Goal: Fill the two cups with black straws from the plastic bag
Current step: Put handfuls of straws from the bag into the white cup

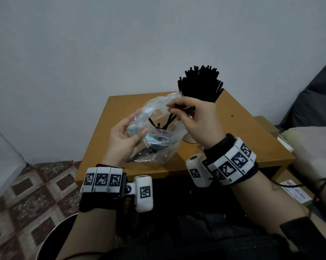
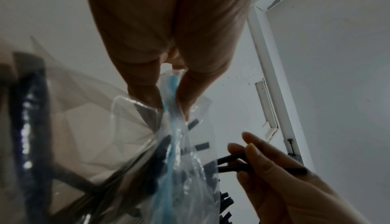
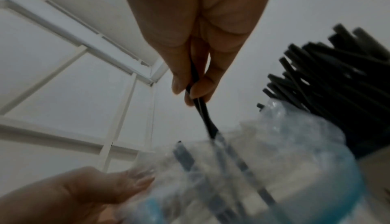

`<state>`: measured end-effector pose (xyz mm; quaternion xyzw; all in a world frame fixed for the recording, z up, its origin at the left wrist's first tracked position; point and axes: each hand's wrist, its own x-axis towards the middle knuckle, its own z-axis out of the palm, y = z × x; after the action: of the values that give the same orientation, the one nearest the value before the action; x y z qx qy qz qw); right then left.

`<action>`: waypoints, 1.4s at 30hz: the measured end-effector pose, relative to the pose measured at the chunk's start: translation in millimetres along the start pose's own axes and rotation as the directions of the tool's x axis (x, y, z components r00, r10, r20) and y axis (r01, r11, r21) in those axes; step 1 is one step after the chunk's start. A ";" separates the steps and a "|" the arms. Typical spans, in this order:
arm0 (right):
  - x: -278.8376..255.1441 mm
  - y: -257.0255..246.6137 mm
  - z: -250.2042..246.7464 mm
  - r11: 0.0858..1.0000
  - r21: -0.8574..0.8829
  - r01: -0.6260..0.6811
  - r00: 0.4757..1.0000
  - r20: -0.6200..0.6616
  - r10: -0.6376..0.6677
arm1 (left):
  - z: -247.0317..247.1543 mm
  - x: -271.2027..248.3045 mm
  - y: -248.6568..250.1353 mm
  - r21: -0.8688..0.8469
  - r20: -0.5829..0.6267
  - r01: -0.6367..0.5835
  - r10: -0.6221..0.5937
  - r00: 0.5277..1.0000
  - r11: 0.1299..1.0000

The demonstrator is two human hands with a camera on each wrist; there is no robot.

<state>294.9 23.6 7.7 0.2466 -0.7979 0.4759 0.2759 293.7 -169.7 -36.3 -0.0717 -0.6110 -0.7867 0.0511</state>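
Over the wooden table (image 1: 242, 132) my left hand (image 1: 139, 122) holds a clear plastic bag (image 1: 158, 145) with a blue strip by its open rim; in the left wrist view the fingers (image 2: 145, 84) pinch that rim. A few black straws (image 1: 158, 126) lie inside. My right hand (image 1: 172, 111) pinches a few black straws (image 1: 184, 109) at the bag's mouth, their lower ends still in the bag (image 3: 274, 152). Behind that hand a thick bunch of black straws (image 1: 199, 83) stands upright. A white cup (image 1: 190, 138) shows below the right hand; a second cup is not visible.
The table stands against a bare grey wall. Cardboard boxes (image 1: 267, 124) and a pale cushion (image 1: 316, 147) crowd its right side. A dark round rim (image 1: 51, 239) sits at lower left above the patterned floor (image 1: 36, 184).
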 end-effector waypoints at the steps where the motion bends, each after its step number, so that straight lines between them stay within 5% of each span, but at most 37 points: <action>1: 1.8 -2.7 -1.7 0.997 -0.077 0.031 0.997 0.069 -0.026 | 0.5 0.3 0.0 -0.017 0.015 0.005 -0.005 1.000 1.000; 5: 1.9 -3.1 5.5 0.982 -0.189 -0.029 0.941 0.325 0.090 | 6.9 -0.8 5.0 -0.055 0.094 -0.003 0.008 0.996 0.998; 14: -5.2 7.2 1.8 0.982 -0.153 -0.113 0.881 0.443 0.170 | 13.4 -4.5 5.3 -0.069 0.178 -0.058 0.070 0.982 0.996; 24: -16.8 22.9 8.0 0.999 0.012 -0.049 0.992 0.121 0.047 | 19.7 -4.1 2.3 -0.078 0.178 -0.067 0.080 0.981 0.995; 29: -13.8 27.7 4.5 0.987 0.131 -0.091 0.994 -0.042 0.097 | 20.4 -3.1 2.7 -0.075 0.147 -0.064 0.074 0.986 0.995; 42: 25.6 1.8 -51.4 0.978 0.208 0.012 0.984 -0.178 0.026 | 6.0 1.1 8.1 -0.086 -0.061 -0.123 0.118 0.991 0.989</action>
<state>285.7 67.0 44.1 0.2276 -0.7162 0.5782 0.3177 294.3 -165.9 -26.9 -0.0886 -0.5678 -0.8106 0.1125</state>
